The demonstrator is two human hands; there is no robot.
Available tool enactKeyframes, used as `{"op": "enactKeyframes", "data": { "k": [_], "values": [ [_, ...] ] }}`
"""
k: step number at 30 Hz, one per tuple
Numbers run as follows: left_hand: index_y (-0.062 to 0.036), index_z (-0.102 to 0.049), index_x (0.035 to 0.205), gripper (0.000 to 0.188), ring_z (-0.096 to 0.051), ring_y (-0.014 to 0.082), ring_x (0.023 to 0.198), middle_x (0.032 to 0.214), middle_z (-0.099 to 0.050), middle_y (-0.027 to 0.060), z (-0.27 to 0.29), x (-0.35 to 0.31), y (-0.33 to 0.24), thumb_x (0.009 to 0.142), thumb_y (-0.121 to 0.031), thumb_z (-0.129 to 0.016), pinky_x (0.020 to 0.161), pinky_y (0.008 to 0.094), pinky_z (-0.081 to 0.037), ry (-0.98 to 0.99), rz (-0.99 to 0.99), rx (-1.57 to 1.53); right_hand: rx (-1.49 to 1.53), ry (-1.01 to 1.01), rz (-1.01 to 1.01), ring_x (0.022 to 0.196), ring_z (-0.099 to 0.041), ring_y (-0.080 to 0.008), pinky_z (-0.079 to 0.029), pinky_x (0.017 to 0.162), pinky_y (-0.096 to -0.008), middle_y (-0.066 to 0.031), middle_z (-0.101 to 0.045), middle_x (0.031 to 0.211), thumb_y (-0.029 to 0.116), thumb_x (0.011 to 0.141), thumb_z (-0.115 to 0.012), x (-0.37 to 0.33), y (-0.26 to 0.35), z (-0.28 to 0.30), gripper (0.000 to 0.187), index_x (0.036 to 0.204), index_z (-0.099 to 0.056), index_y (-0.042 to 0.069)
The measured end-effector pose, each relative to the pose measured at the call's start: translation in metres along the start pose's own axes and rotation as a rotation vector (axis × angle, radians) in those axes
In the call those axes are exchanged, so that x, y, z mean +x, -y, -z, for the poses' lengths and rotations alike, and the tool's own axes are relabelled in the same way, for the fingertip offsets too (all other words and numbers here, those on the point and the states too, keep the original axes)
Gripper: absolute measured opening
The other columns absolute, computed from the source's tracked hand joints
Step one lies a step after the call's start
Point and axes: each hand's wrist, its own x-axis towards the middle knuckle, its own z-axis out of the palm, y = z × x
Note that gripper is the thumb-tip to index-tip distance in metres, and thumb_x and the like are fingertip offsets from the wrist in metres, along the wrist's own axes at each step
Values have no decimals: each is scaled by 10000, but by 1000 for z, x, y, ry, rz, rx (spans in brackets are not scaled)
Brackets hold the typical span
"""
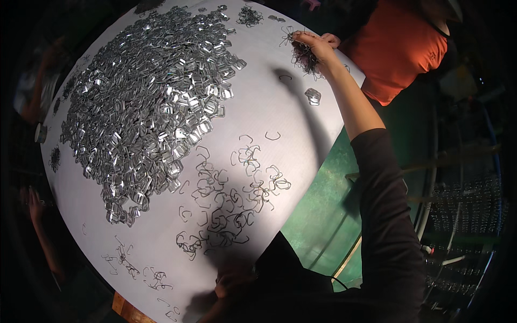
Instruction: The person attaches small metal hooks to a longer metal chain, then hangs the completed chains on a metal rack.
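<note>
At the far right edge of the white table, my right hand is closed round a clump of bent wire pieces, and some stick out past the fingers. My left hand is low at the table's near edge, dark in shadow, and its fingers cannot be made out. Just beyond it lies a loose spread of C-shaped wire pieces. A small stack of silver metal pieces sits below my right hand.
A large heap of shiny silver buckle-like pieces covers the table's left and far part. Another wire clump lies at the far edge. A person in an orange top is at the far right. Other people's hands show on the left.
</note>
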Motion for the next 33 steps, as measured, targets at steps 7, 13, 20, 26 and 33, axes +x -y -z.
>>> {"op": "enactKeyframes", "data": {
  "k": [7, 13, 20, 26, 33],
  "values": [
    [-91, -708, 854, 232, -583, 217, 932, 905, -636, 36, 6, 11, -3, 628, -49, -741, 802, 321, -487, 160, 108, 204, -668, -515, 311, 815, -602, -172, -474, 771, -289, -58, -636, 867, 175, 709, -675, 84, -59, 87, 260, 944, -670, 66],
    [-90, -708, 855, 230, -581, 217, 936, 908, -635, 37, 9, 21, 2, 630, -49, -739, 804, 322, -486, 168, 130, 245, -1066, -539, 168, 973, -616, -280, -465, 854, -388, -83, -672, 956, 294, 674, -665, 97, -84, 92, 337, 997, -675, 199],
    [-90, -707, 856, 228, -579, 218, 940, 911, -634, 37, 12, 28, 5, 633, -50, -736, 806, 323, -485, 178, 136, 256, -1158, -324, 175, 1010, -591, -297, -438, 889, -441, -112, -660, 967, 286, 677, -678, 109, -83, 110, 358, 1029, -670, 226],
    [-90, -707, 858, 227, -578, 219, 944, 914, -634, 38, 16, 32, 7, 636, -51, -734, 808, 323, -484, 184, 144, 254, -1650, -254, 733, 921, -617, -263, -402, 835, -522, -68, -667, 846, 175, 724, -651, 76, -66, 73, 143, 854, -709, 188],
    [-89, -706, 859, 225, -576, 219, 949, 917, -633, 38, 18, 33, 5, 639, -52, -732, 810, 324, -482, 189, 147, 258, -1946, 40, 371, 799, -659, -279, -404, 825, -513, -105, -673, 821, 92, 786, -556, 75, -71, 53, 129, 827, -679, 101]
  ]
}}
